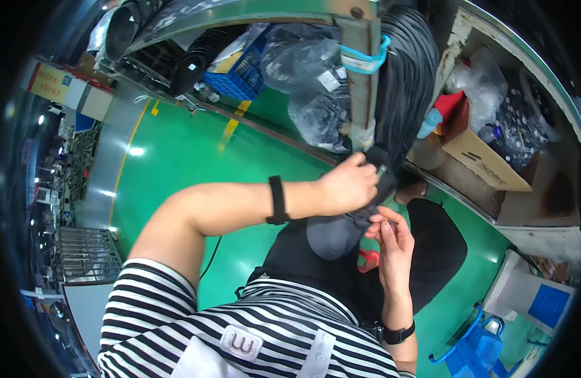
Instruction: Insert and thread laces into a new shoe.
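Observation:
My left hand (346, 189), a black band round its wrist, is closed in a fist at the lower end of a thick bundle of black cables (405, 82); what it grips is hidden beneath the fingers. Close below it, my right hand (396, 244) has thumb and fingertips pinched together beside dark material, and I cannot make out what is between them. A smooth dark grey rounded piece (331, 237) lies under my left wrist, over my black-trousered lap. Beside my right hand shows a red-orange looped handle (368, 260), the rest of it hidden.
A worn metal post (361, 94) with a light-blue tie stands before me. Clear plastic bags (309, 69) and a blue crate (237, 79) sit left of it. On the right shelf is an open cardboard box (486, 154). A blue stool (476, 349) stands lower right.

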Tool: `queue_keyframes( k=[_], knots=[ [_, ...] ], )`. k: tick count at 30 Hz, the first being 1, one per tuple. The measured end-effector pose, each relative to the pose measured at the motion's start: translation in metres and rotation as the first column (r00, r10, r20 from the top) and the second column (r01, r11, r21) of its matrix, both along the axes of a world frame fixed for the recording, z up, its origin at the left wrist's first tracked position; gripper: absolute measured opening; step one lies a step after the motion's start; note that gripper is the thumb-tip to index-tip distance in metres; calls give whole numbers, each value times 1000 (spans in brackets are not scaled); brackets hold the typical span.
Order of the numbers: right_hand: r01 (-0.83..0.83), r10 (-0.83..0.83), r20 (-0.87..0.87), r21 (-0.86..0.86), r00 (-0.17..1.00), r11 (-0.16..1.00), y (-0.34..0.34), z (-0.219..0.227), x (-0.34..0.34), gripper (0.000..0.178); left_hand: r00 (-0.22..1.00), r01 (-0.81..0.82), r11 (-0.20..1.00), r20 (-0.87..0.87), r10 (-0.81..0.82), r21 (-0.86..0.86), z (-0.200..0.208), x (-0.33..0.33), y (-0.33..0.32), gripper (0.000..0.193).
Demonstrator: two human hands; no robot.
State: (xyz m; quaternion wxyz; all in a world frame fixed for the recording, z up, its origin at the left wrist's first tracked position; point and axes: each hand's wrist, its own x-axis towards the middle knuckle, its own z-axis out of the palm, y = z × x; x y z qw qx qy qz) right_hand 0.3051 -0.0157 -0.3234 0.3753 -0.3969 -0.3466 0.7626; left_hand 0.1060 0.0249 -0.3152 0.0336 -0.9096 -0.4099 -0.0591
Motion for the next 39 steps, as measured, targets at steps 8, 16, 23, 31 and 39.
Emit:
queue_keyframes(
  k=[8, 16, 23, 31, 39],
  knots=[
    [41, -43, 47, 52, 998, 998, 6, -18, 14, 5, 998, 47, 993, 47, -42, -107, 3, -8, 1, 11],
    [47, -295, 366, 556, 883, 830, 23, -19, 3, 7, 988, -133, 981, 61, 142, -141, 3, 10, 2, 10],
    [-162, -416, 462, 797, 783, 581, 45, -27, -20, 10, 622, -184, 812, 575, 532, -553, -16, 2, 24, 8],
    [-624, -476, 671, 729, 569, 281, 53, -30, -42, 5, 516, -237, 707, 530, 673, -666, 4, -1, 14, 8],
    [-722, -528, 757, 603, 384, 340, 52, -29, -31, 5, 855, -296, 931, 374, 358, -215, 17, -35, -43, 10]
  ],
)
